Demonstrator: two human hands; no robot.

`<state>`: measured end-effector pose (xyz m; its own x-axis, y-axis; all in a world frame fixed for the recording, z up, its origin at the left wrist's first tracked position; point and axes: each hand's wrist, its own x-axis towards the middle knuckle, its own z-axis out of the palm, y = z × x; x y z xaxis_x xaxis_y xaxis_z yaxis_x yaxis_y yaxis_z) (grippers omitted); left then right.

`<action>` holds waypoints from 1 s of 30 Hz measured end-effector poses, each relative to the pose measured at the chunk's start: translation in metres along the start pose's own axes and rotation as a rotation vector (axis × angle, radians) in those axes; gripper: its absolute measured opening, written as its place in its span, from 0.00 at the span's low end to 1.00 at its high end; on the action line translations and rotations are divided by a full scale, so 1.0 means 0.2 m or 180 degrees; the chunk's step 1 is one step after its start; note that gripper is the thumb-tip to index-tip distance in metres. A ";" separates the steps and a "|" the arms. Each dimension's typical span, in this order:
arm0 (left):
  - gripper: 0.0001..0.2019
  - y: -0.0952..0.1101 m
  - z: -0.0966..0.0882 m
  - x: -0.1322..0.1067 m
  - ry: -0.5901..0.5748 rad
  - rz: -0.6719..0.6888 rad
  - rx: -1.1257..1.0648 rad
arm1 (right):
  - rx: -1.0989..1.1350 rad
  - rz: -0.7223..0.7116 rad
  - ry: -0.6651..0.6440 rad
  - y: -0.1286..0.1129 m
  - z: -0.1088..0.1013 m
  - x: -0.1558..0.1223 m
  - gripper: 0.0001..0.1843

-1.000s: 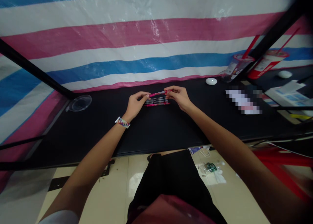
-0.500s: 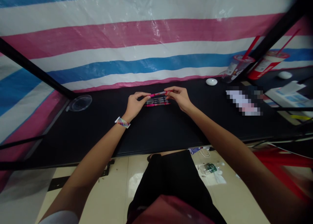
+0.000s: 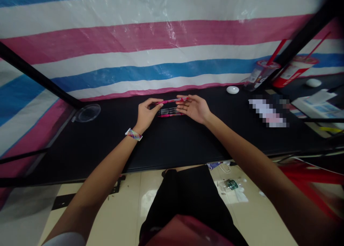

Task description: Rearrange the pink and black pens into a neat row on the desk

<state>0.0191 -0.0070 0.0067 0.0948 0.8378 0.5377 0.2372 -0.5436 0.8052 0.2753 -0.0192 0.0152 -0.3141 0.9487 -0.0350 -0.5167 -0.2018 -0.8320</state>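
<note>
We hold the pink pen, probably light, stiff, slick and best pinched near its ends, just beyond the row of pens on the bench, our left hand pinching its left end, our right hand spread-fingered at the other, whether gripping we cannot tell.

My left forearm and right forearm reach forward and slant inward toward each other, both bare. My left wrist runs nearly in line with its forearm. On my left hand, the index finger and thumb are drawn together in a pinch at the tips. My right hand, near the left but apart, turns its palm partly toward me, fingers extended leftward and slightly fanned; I can't tell how firmly they press.
</note>
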 end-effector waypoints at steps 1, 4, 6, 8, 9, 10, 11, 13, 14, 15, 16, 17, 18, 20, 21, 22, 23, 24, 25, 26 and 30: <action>0.09 0.00 0.00 0.00 0.0019 0.0018 -0.0012 | 0.0085 0.0083 -0.0096 0.00 0.01 -0.01 0.20; 0.09 0.00 0.00 0.00 0.0062 0.0048 0.0009 | 0.0284 0.0230 -0.0335 0.00 0.03 -0.02 0.23; 0.08 0.00 0.00 0.00 0.0077 0.0066 0.0058 | 0.0377 0.0247 -0.0402 -0.01 0.04 -0.03 0.23; 0.07 0.01 0.00 0.00 0.0086 0.0096 0.0114 | 0.0432 0.0224 -0.0403 -0.01 0.04 -0.03 0.23; 0.07 0.01 0.00 0.00 0.0084 0.0113 0.0139 | 0.0453 0.0210 -0.0393 -0.01 0.04 -0.03 0.22; 0.07 0.02 0.00 -0.01 0.0078 0.0128 0.0159 | 0.0478 0.0196 -0.0379 -0.01 0.04 -0.03 0.21; 0.07 0.02 0.00 -0.01 0.0073 0.0139 0.0171 | 0.0505 0.0180 -0.0359 0.00 0.03 -0.02 0.20; 0.07 0.03 0.01 -0.01 0.0055 0.0145 0.0169 | 0.0566 0.0138 -0.0316 0.01 0.02 -0.01 0.18; 0.07 0.03 0.01 -0.01 0.0047 0.0141 0.0157 | 0.0601 0.0112 -0.0302 0.01 0.02 -0.01 0.17; 0.07 0.04 0.02 -0.01 0.0045 0.0132 0.0142 | 0.0637 0.0088 -0.0297 0.02 0.02 -0.01 0.16; 0.07 0.04 0.02 -0.01 0.0045 0.0124 0.0125 | 0.0673 0.0071 -0.0302 0.02 0.02 -0.01 0.16; 0.07 0.04 0.02 -0.01 0.0047 0.0115 0.0109 | 0.0705 0.0063 -0.0316 0.03 0.02 0.00 0.16; 0.07 0.04 0.02 -0.01 0.0046 0.0108 0.0091 | 0.0732 0.0062 -0.0332 0.03 0.02 0.00 0.17; 0.07 0.04 0.02 -0.01 0.0029 0.0107 0.0056 | 0.0751 0.0071 -0.0343 0.03 0.02 -0.01 0.18; 0.08 0.04 0.02 -0.01 0.0018 0.0110 0.0038 | 0.0742 0.0077 -0.0334 0.03 0.02 -0.01 0.19; 0.08 0.04 0.02 -0.01 0.0007 0.0106 0.0022 | 0.0729 0.0078 -0.0316 0.02 0.03 -0.01 0.19; 0.08 0.03 0.02 -0.01 -0.0007 0.0090 0.0009 | 0.0719 0.0072 -0.0292 0.02 0.03 -0.01 0.19; 0.08 0.03 0.02 -0.01 -0.0023 0.0061 -0.0001 | 0.0719 0.0061 -0.0268 0.02 0.03 -0.01 0.19; 0.09 0.03 0.02 -0.01 -0.0045 0.0025 -0.0012 | 0.0731 0.0046 -0.0245 0.02 0.04 -0.01 0.19; 0.09 0.03 0.03 -0.01 -0.0070 -0.0011 -0.0023 | 0.0750 0.0025 -0.0221 0.02 0.04 -0.01 0.18; 0.10 0.03 0.03 -0.01 -0.0124 -0.0084 -0.0077 | 0.0822 -0.0080 -0.0068 0.04 0.05 -0.01 0.15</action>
<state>0.0252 -0.0119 0.0089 0.1264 0.8530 0.5065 0.2168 -0.5220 0.8250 0.2645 -0.0240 0.0141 -0.3139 0.9494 -0.0022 -0.7098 -0.2363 -0.6636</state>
